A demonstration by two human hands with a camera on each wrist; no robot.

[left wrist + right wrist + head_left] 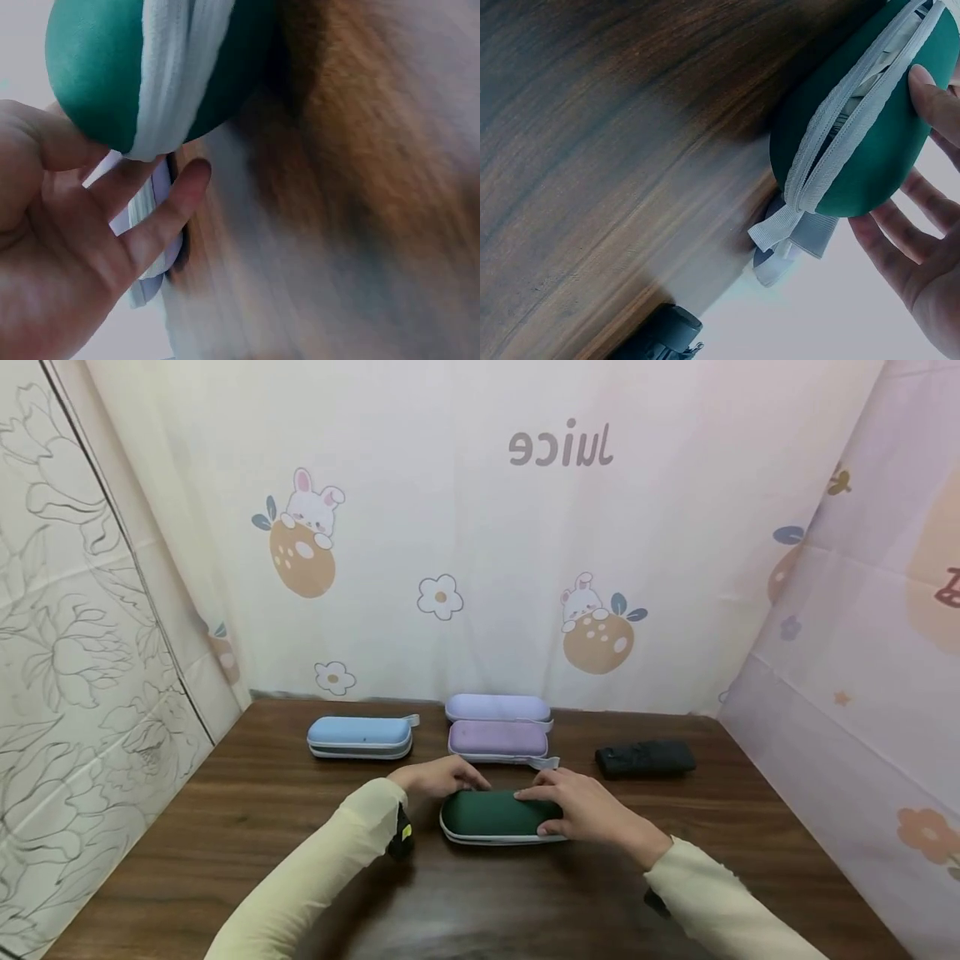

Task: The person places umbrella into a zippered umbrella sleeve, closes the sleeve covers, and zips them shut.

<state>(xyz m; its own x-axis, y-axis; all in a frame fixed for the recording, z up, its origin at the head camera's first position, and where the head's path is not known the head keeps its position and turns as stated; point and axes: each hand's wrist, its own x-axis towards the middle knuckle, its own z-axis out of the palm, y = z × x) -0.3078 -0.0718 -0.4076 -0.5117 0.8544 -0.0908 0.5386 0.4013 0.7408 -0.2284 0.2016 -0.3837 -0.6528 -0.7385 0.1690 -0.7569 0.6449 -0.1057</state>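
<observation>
In the head view a dark green zip case [495,814] lies lengthwise on the table between both hands. My left hand [438,777] holds its far left end, fingers reaching along the back edge. The left wrist view shows those fingers [161,217] spread behind the rounded end, beside the white zipper band [176,67]. My right hand [581,806] grips the right end, thumb on the near side and fingers over the top. In the right wrist view the zipper [847,124] is parted, and pale contents [874,75] show in the gap.
Behind the green case lie a purple case [498,739] and a lavender case [498,707]. A light blue case [360,735] sits at the back left, and a black folded pouch [645,758] at the right. A printed curtain [480,527] hangs along the table's back edge.
</observation>
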